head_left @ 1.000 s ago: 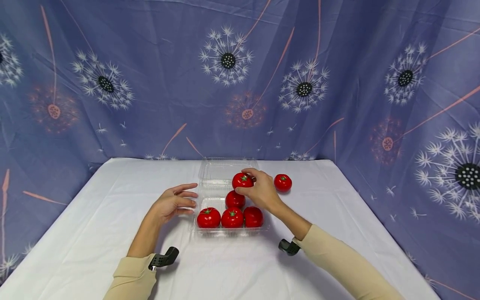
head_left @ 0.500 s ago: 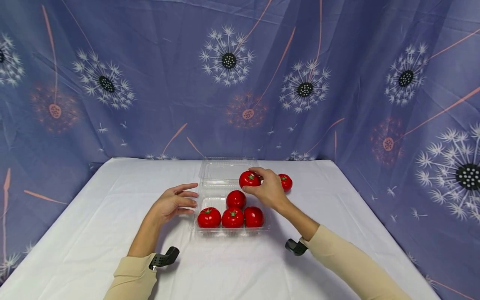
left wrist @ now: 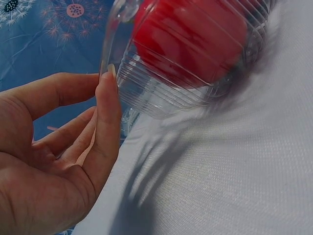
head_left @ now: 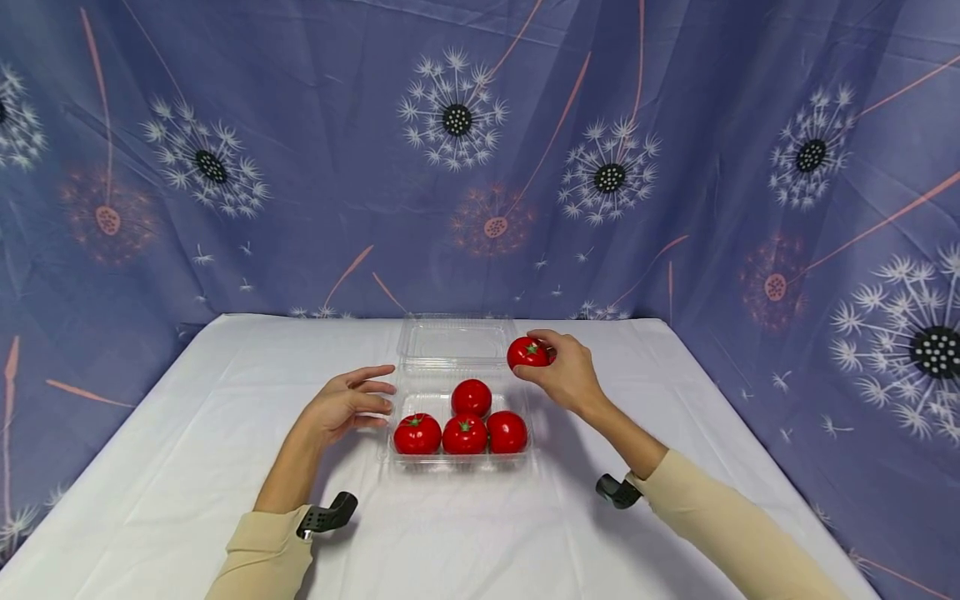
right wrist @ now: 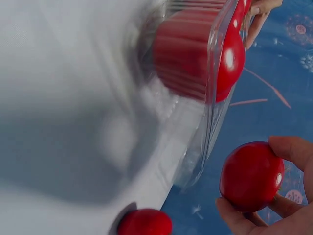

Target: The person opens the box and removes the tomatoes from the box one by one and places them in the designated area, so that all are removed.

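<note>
My right hand [head_left: 567,373] grips a red tomato [head_left: 527,352] by its sides, raised near the right edge of the clear plastic clamshell box [head_left: 457,461]. The right wrist view shows thumb and fingertips around that tomato [right wrist: 251,176], apart from the box. Relaxed, spread fingers of my left hand [head_left: 341,408] touch or nearly touch the box's left side; in the left wrist view fingertips meet its rim [left wrist: 110,73]. A front row of tomatoes [head_left: 464,434] sits in the box, with one tomato [head_left: 471,398] behind it.
Another tomato [right wrist: 145,223] lies on the white cloth right of the box, mostly hidden by my right hand in the head view. The box's open lid [head_left: 457,337] lies back flat. A blue dandelion-print curtain [head_left: 337,167] hangs behind the white table [head_left: 450,542].
My right hand has carried its tomato rightward, from above the box's back row to beyond the box's right edge. The left hand and the tomatoes in the box stay in place.
</note>
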### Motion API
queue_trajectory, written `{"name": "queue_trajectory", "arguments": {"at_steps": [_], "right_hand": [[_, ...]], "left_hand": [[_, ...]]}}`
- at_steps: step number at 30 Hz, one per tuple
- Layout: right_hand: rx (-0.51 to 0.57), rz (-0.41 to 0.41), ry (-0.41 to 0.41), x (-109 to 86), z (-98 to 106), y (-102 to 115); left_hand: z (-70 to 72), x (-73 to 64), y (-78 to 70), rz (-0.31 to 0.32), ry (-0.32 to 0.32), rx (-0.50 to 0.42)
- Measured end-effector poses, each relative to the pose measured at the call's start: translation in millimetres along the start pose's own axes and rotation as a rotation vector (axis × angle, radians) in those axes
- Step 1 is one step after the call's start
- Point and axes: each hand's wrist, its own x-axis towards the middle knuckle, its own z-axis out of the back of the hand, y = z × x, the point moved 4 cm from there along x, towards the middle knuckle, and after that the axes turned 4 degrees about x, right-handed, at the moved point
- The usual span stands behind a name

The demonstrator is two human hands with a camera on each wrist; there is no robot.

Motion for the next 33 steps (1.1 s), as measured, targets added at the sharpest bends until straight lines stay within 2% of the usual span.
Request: {"name": "queue_trajectory", "arguments": {"at_steps": [25,33], "right_hand": [[-0.091,-0.1,-0.14,-1.2,66,-54],[-0.114,-0.134,-0.189,-2.9,78,-75]], "left_hand": [[-0.6,-1.5,-2.4,0.003,-0.004,0.0],[-1.6,-1.9,-2.9,0.003,-0.004,0.011]]}}
